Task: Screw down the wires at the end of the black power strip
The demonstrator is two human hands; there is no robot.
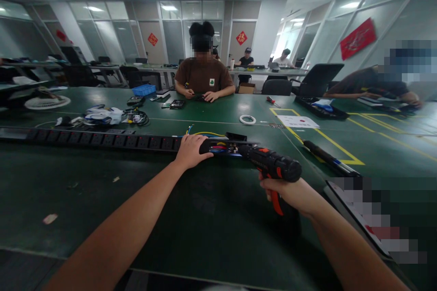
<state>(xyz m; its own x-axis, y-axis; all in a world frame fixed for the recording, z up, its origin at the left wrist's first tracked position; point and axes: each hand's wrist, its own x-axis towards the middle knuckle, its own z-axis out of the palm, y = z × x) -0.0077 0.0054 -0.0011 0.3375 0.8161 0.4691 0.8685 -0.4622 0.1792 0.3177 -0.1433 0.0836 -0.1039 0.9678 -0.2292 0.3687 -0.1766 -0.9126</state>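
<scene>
A long black power strip [102, 140] lies across the green table [102, 191]. Its right end is opened, with blue, yellow and red wires [218, 145] showing. My left hand [191, 151] rests on the strip just left of that open end, fingers curled over its top. My right hand [290, 193] grips a black and red electric screwdriver [273, 166] by its handle. The tool's nose points left and meets the open end of the strip.
A person sits across the table handling small black parts [177, 104]. Cables and white bags [109, 116] lie at the left. A white tape roll [247, 119], a white sheet [297, 121], a black tube [327, 158] and yellow floor-style markings lie to the right.
</scene>
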